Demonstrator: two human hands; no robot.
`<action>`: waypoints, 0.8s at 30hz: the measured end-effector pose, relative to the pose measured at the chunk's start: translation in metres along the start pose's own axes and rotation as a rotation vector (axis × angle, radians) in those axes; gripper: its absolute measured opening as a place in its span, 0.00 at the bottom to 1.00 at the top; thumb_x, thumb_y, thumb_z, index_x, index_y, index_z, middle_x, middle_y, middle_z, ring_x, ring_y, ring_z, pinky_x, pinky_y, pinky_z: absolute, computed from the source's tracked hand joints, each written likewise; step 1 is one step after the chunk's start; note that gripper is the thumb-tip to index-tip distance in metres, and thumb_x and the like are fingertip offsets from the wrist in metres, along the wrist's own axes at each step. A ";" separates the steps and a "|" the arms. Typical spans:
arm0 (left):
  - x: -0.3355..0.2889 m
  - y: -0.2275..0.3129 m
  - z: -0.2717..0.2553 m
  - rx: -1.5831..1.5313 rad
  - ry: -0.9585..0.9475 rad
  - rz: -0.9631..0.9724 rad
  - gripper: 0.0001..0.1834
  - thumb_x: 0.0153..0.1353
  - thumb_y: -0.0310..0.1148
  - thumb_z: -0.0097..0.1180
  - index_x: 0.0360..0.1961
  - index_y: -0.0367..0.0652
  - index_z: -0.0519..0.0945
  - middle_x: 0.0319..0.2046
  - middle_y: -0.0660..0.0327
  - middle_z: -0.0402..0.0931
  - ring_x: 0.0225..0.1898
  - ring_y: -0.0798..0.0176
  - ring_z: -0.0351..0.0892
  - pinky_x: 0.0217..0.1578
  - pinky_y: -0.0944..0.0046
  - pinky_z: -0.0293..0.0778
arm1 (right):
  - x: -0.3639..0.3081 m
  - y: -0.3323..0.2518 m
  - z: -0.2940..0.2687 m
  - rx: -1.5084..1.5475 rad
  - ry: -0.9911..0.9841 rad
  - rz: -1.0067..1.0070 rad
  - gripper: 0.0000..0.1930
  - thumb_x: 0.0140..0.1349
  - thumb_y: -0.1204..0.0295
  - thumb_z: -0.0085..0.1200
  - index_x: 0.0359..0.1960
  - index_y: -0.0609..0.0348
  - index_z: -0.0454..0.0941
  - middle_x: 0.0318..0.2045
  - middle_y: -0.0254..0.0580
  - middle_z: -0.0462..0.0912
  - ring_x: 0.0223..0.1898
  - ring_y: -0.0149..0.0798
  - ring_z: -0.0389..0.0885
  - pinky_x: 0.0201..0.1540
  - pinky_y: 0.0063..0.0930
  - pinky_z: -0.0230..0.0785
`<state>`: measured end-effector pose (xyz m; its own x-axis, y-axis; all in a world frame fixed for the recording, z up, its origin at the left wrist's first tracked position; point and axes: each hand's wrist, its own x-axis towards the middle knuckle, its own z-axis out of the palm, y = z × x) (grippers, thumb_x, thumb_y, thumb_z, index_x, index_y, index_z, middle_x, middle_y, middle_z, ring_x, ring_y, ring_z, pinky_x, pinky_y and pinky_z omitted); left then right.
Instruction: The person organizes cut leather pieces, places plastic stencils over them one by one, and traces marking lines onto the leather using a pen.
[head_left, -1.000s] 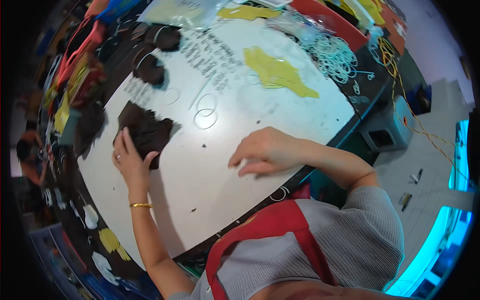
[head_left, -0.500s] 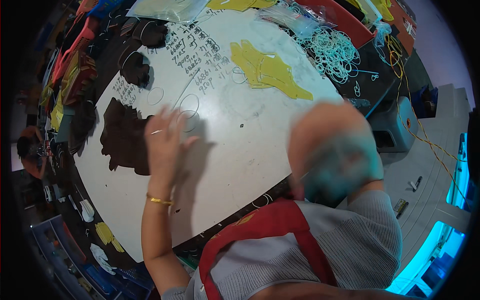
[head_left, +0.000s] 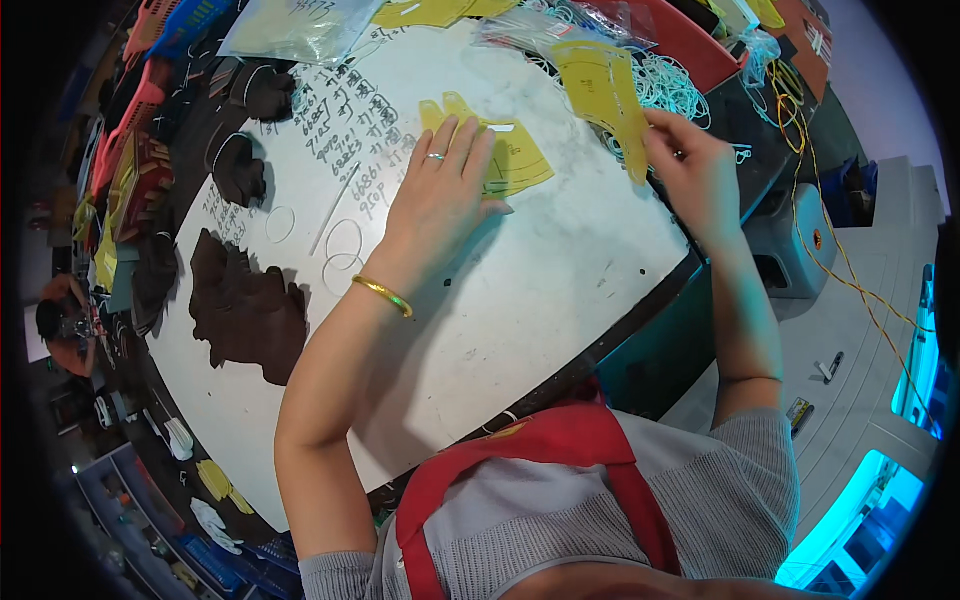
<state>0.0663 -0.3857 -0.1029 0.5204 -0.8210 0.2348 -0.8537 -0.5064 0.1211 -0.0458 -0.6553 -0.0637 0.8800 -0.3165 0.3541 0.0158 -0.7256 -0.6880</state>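
Observation:
My left hand [head_left: 440,195] lies flat, fingers spread, on a stack of yellow pattern pieces [head_left: 515,160] on the white table [head_left: 520,300]. A ring is on one finger and a gold bangle [head_left: 382,293] circles the wrist. My right hand [head_left: 690,165] is raised off the table at the far right and pinches one yellow pattern piece [head_left: 600,85], held up on edge. A dark brown cut leather piece [head_left: 245,310] lies flat at the left of the table, away from both hands.
Handwriting and drawn rings mark the table near a thin stick [head_left: 335,208]. More dark leather pieces [head_left: 240,170] and coloured baskets [head_left: 150,70] crowd the far left. White cord loops [head_left: 665,85], a clear plastic bag [head_left: 290,25] and a red tray [head_left: 690,40] sit at the back.
My left hand left the brown leather piece and moved right onto the yellow stack. My right hand rose from the table and took hold of a yellow piece.

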 end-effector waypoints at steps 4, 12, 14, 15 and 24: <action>0.006 0.008 -0.001 0.014 -0.124 0.012 0.35 0.66 0.39 0.60 0.69 0.35 0.65 0.65 0.45 0.70 0.68 0.40 0.67 0.68 0.50 0.67 | 0.015 0.021 0.004 0.309 -0.203 0.308 0.16 0.70 0.70 0.56 0.56 0.63 0.82 0.35 0.37 0.89 0.29 0.22 0.82 0.31 0.20 0.76; 0.001 0.016 -0.006 0.232 -0.128 0.134 0.30 0.62 0.27 0.55 0.67 0.35 0.68 0.61 0.44 0.73 0.63 0.41 0.74 0.61 0.53 0.76 | 0.026 0.036 0.012 0.483 -0.304 0.358 0.17 0.70 0.70 0.55 0.57 0.66 0.81 0.38 0.35 0.86 0.31 0.21 0.79 0.32 0.16 0.74; -0.002 0.019 -0.009 0.280 -0.092 0.161 0.30 0.60 0.26 0.55 0.66 0.35 0.69 0.60 0.44 0.74 0.63 0.42 0.74 0.61 0.53 0.76 | 0.026 0.035 0.012 0.509 -0.317 0.354 0.17 0.70 0.70 0.55 0.57 0.66 0.81 0.37 0.34 0.86 0.31 0.21 0.78 0.32 0.16 0.74; -0.003 0.018 -0.007 0.259 -0.078 0.163 0.30 0.60 0.25 0.54 0.66 0.35 0.70 0.60 0.44 0.74 0.63 0.42 0.75 0.61 0.53 0.76 | 0.026 0.037 0.012 0.541 -0.312 0.362 0.17 0.71 0.70 0.55 0.57 0.67 0.80 0.37 0.34 0.85 0.31 0.20 0.78 0.32 0.16 0.73; -0.011 0.016 -0.008 0.176 -0.029 0.182 0.29 0.59 0.25 0.55 0.64 0.40 0.73 0.60 0.47 0.74 0.60 0.45 0.76 0.61 0.53 0.77 | 0.029 0.036 0.013 0.673 -0.312 0.380 0.17 0.72 0.71 0.55 0.58 0.66 0.80 0.36 0.31 0.84 0.30 0.19 0.76 0.32 0.13 0.69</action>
<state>0.0466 -0.3822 -0.0954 0.3606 -0.9089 0.2097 -0.9182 -0.3854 -0.0913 -0.0131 -0.6824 -0.0866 0.9723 -0.2104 -0.1019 -0.1152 -0.0519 -0.9920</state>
